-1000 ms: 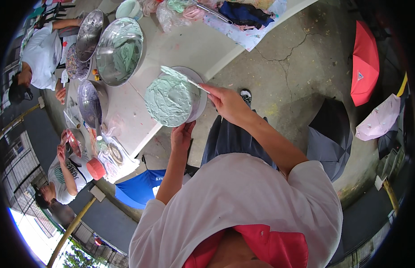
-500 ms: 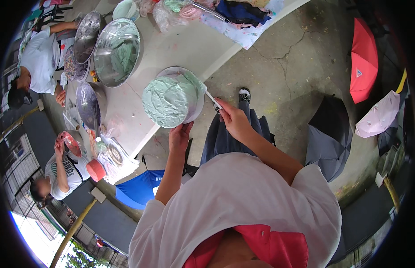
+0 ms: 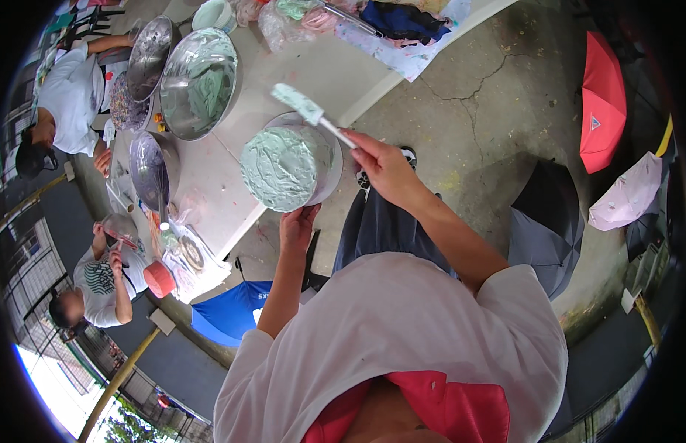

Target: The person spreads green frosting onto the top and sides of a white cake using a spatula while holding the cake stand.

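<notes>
A round cake point(image 3: 278, 168) with pale mint-green frosting sits on a light round cake board point(image 3: 330, 168) near the table's edge. My left hand point(image 3: 298, 227) is closed on the near rim of the board, its fingertips partly hidden beneath it. Closed around the handle of a white spatula point(image 3: 298, 103) is my right hand point(image 3: 380, 168). The spatula's blade, smeared with green frosting, is held above the far right side of the cake, apart from it.
On the white table point(image 3: 306, 70) stand a steel bowl of green frosting point(image 3: 228, 88), a bowl with purple frosting point(image 3: 149, 170) and plastic bags point(image 3: 280, 26). Two co-workers are at the left. A blue umbrella point(image 3: 228, 310) and grey umbrella point(image 3: 546, 229) rest on the floor.
My right hand has lifted the spatula off the cake's right side, up and toward the far side. The left hand stays at the board. The near co-worker's other hand has risen to a bowl.
</notes>
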{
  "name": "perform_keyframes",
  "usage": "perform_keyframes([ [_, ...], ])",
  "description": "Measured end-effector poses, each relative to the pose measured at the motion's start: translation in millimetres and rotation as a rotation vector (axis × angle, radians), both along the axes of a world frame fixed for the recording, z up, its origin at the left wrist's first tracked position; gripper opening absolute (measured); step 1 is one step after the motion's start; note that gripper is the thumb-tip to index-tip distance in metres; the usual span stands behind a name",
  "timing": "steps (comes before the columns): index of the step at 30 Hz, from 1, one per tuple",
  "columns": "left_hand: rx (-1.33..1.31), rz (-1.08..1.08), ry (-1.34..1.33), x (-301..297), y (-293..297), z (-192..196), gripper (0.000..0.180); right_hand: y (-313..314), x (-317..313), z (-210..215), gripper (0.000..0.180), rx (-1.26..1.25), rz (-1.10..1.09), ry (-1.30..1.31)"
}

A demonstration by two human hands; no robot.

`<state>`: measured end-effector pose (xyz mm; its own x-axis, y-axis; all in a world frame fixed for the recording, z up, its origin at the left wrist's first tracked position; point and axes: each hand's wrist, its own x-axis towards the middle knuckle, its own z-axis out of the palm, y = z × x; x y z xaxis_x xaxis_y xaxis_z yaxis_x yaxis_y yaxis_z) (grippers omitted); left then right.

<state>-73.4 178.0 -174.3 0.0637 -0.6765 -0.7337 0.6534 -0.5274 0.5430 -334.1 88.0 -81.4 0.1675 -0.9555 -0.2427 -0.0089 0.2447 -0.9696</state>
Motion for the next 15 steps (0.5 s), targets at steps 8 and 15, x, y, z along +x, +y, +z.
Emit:
perform_keyframes([
  [8,-0.011,-0.043,-0.007,1.5,-1.5,9.9,0.029,42.5,-0.8,-25.5,0.032,0.105,0.057,0.264],
  [15,0.018,-0.075,-0.024,8.1,0.3,8.9,0.029,28.7,11.6,-16.6,0.034,0.029,0.082,0.279],
])
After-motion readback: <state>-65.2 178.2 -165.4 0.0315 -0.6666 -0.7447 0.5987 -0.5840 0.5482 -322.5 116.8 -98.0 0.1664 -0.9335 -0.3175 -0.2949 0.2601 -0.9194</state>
